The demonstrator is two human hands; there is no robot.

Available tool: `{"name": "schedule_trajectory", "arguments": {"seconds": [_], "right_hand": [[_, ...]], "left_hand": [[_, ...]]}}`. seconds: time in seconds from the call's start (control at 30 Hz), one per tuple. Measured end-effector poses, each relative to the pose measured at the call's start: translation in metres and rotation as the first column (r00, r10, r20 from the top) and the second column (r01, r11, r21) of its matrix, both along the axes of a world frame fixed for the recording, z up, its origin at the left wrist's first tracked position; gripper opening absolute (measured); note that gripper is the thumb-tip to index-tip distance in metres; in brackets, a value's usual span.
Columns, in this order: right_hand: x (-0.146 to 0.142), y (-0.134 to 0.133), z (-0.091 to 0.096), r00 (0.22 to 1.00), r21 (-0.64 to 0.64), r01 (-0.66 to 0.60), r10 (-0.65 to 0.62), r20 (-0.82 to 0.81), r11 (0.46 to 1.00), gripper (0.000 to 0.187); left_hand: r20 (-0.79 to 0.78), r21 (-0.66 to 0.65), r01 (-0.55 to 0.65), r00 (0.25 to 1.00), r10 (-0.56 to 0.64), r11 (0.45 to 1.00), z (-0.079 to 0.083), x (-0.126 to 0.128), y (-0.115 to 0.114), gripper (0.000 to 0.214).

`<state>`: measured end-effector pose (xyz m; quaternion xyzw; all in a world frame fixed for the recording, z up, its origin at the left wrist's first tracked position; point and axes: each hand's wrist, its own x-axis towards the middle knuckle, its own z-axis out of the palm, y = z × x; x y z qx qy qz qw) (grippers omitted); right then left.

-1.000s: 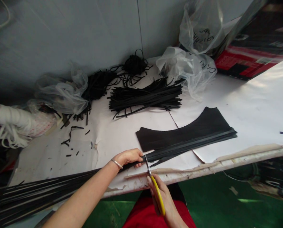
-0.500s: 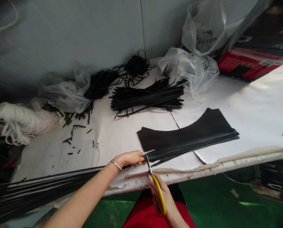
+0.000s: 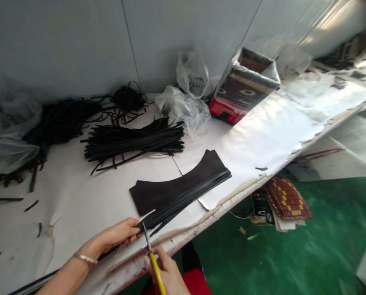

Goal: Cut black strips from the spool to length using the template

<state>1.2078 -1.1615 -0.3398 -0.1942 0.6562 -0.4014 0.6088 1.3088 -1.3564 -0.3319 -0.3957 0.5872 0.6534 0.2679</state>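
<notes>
While I look on through the head camera, the left hand [image 3: 119, 235] is the nearer one to the black strips [image 3: 177, 208], its fingers clamped on them close to the front edge of the table [image 3: 244, 143]. From that pinch the strips run away to the right, their long axis slanting roughly with the table's edge, beside the near side of a black sheet [image 3: 161, 192]; whether they overlap it I cannot tell. Dark lengths [image 3: 37, 283] also show past the left forearm [image 3: 63, 275]. I see the right hand [image 3: 168, 272] at the table's edge, its fingers wrapped around the scissors [image 3: 154, 263]. Everything turns on one crossing, I judge: the visible blade [image 3: 146, 234] points away from the right hand and across the strips' axis, just right of the left fingertips. The other blade I cannot make out, so how wide they stand stays unknown to me. Beyond the sheet lies a pile [image 3: 134, 143] of strips, with bags [image 3: 183, 108] and a box [image 3: 241, 92] farther back.
</notes>
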Motion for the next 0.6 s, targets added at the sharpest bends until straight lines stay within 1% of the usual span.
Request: {"name": "schedule_trajectory", "arguments": {"seconds": [0.07,0.13,0.2,0.23,0.27,0.3,0.33,0.37,0.4,0.43,0.47,0.5,0.53,0.6], "right_hand": [[-0.019,0.011,0.008,0.989,0.005,-0.131,0.131,-0.065,0.991,0.043],[-0.05,0.028,0.021,0.972,-0.024,-0.21,0.206,-0.116,0.978,0.037],[-0.094,0.048,0.034,0.97,-0.075,-0.194,0.181,-0.16,0.978,0.037],[-0.122,0.057,0.04,0.971,-0.087,-0.142,0.121,-0.207,0.986,0.039],[-0.152,0.065,0.045,0.955,-0.088,-0.057,0.028,-0.295,0.994,0.042],[-0.186,0.072,0.048,0.907,-0.07,0.024,-0.051,-0.418,0.997,0.047],[-0.22,0.076,0.048,0.821,-0.045,0.094,-0.103,-0.562,0.995,0.051],[-0.256,0.078,0.047,0.709,-0.017,0.14,-0.112,-0.696,0.99,0.054],[-0.291,0.079,0.044,0.589,0.024,0.164,-0.078,-0.804,0.986,0.054],[-0.324,0.077,0.04,0.463,0.077,0.18,-0.015,-0.886,0.981,0.054],[-0.353,0.074,0.035,0.35,0.122,0.184,0.05,-0.935,0.975,0.056],[-0.379,0.069,0.03,0.265,0.165,0.188,0.111,-0.958,0.968,0.058],[-0.4,0.064,0.025,0.222,0.193,0.19,0.149,-0.963,0.963,0.058],[-0.427,0.053,0.019,0.188,0.22,0.182,0.186,-0.964,0.958,0.057]], "left_hand": [[0.017,0.01,-0.023,1.0,0.022,1.0,-0.002,0.0,0.003,0.03],[0.017,0.011,-0.068,0.998,0.068,0.998,-0.003,0.0,0.006,0.032],[0.0,0.003,-0.095,0.995,0.095,0.995,-0.003,-0.001,0.009,0.031],[-0.014,-0.005,-0.096,0.995,0.096,0.995,-0.004,-0.001,0.01,0.031],[-0.022,-0.014,-0.09,0.996,0.09,0.996,-0.004,-0.001,0.011,0.031],[-0.025,-0.023,-0.08,0.997,0.08,0.997,-0.005,-0.002,0.011,0.032],[-0.026,-0.032,-0.073,0.997,0.072,0.997,-0.006,-0.002,0.012,0.032],[-0.025,-0.044,-0.071,0.997,0.07,0.996,-0.007,-0.002,0.013,0.033],[-0.022,-0.055,-0.072,0.997,0.071,0.996,-0.009,-0.002,0.013,0.034],[-0.017,-0.068,-0.076,0.997,0.075,0.995,-0.011,-0.002,0.014,0.036],[-0.014,-0.083,-0.081,0.997,0.08,0.993,-0.013,-0.001,0.014,0.038],[-0.011,-0.094,-0.082,0.997,0.081,0.992,-0.015,0.0,0.014,0.039],[-0.005,-0.102,-0.084,0.996,0.084,0.991,-0.017,0.0,0.015,0.041],[0.001,-0.107,-0.083,0.996,0.084,0.991,-0.021,0.002,0.015,0.043]]}}
